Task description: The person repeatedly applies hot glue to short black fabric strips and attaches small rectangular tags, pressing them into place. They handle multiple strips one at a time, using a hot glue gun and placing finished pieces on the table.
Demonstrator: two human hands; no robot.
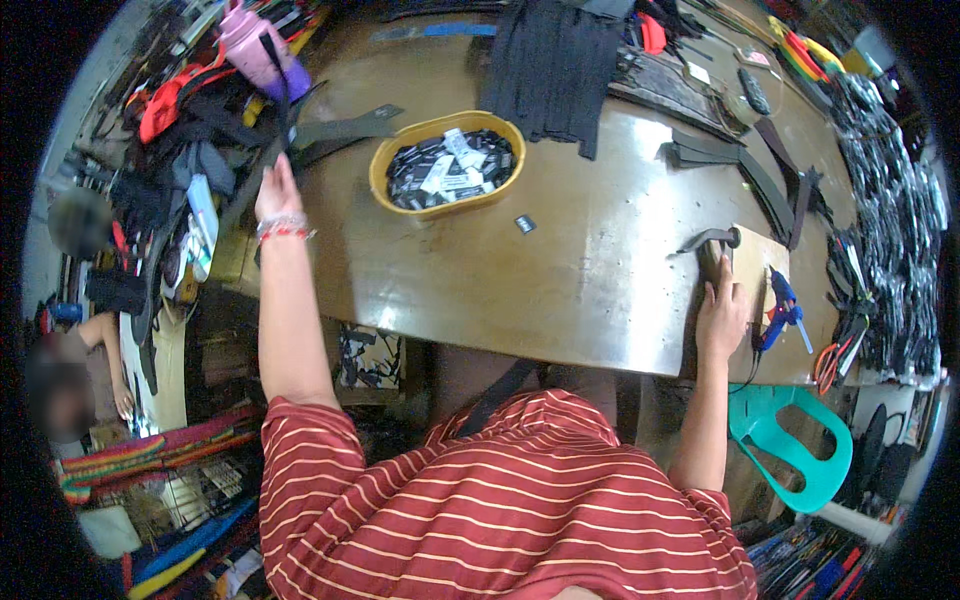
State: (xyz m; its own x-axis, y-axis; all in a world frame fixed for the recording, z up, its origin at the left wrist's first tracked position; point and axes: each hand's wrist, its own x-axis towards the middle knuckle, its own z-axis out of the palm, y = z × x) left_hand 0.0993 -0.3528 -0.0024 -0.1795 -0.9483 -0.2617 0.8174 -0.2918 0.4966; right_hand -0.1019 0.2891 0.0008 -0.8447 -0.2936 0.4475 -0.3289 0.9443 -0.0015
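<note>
My left hand (pixel 278 192), raised at the table's left side, has its fingers closed on a narrow black strap (pixel 284 112) that runs upward in front of a pink and purple bottle (pixel 258 48). On the right, my right hand (pixel 722 308) grips a dark strap (pixel 712 240) whose end curls at the corner of a light wooden board (pixel 762 248). Its fingertips partly hide the strap. Between my hands stands a yellow oval basin (pixel 378 180) full of small black pieces and white labels. One small dark tag (pixel 525 224) lies beside it.
A blue glue gun (pixel 782 305) lies on the board. Dark straps (pixel 740 165) and a stack of black strips (pixel 548 75) lie farther back. Plastic-wrapped bundles (pixel 890 200) line the right side. A green stool (pixel 790 440) stands below the table; another person (pixel 75 385) is at left.
</note>
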